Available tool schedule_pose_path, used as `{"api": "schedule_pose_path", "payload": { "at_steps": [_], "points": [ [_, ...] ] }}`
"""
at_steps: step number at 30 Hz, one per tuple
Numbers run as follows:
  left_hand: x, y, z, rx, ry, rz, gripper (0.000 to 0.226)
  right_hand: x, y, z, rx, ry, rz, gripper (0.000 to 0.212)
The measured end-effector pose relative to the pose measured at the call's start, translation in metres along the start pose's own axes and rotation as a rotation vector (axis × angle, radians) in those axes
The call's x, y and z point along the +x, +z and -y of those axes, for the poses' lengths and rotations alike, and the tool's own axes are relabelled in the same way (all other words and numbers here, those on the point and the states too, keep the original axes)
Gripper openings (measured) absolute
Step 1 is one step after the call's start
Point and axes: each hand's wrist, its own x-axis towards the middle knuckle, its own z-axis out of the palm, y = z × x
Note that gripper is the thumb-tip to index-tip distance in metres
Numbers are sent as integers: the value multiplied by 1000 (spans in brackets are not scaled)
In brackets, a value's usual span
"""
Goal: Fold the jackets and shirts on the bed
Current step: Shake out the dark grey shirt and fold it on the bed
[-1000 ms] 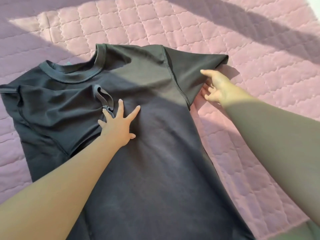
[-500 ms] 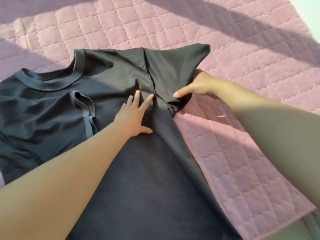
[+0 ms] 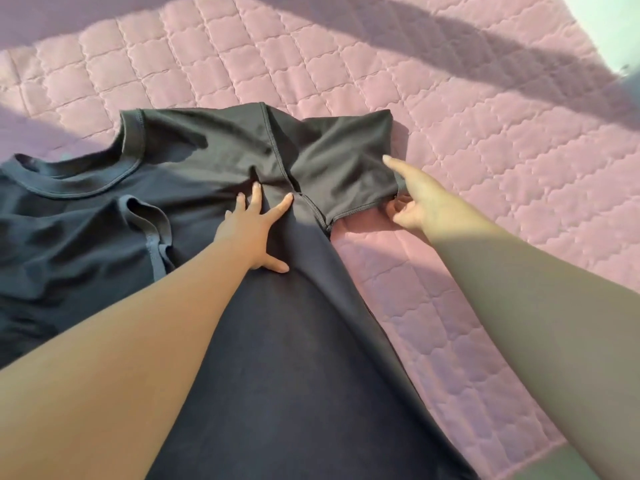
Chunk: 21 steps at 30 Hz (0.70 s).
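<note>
A dark grey T-shirt (image 3: 294,358) lies spread on the bed with its collar (image 3: 79,188) at the left. Its left sleeve (image 3: 152,223) is folded in over the chest. My left hand (image 3: 249,233) presses flat on the shirt with fingers spread, right beside the armpit seam. The right sleeve (image 3: 346,168) lies out to the side, a little bunched. My right hand (image 3: 422,199) grips that sleeve's hem, one finger lying over the cloth and the others curled beneath it.
A pink quilted bedspread (image 3: 485,161) covers the bed under and around the shirt. Broad shadows cross its far part. The bed's edge runs along the lower right (image 3: 568,448), and a pale surface (image 3: 609,26) shows at the top right corner.
My left hand slid right from the folded left sleeve to the right armpit seam. My right hand went in to the armpit, then back out to the sleeve hem.
</note>
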Motion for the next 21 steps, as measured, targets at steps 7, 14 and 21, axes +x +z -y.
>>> {"api": "schedule_pose_path", "payload": {
  "at_steps": [7,14,21],
  "points": [
    [0,-1,1,9,50,-18,131,-22,22,1,149,-42,136,11],
    [-43,-42,51,-1218,-84,-201,32,-98,111,-16,75,-73,424,25],
    [-113,-32,144,-2101,-480,-153,58,-155,205,-159,-1216,-596,765,96]
  ]
}}
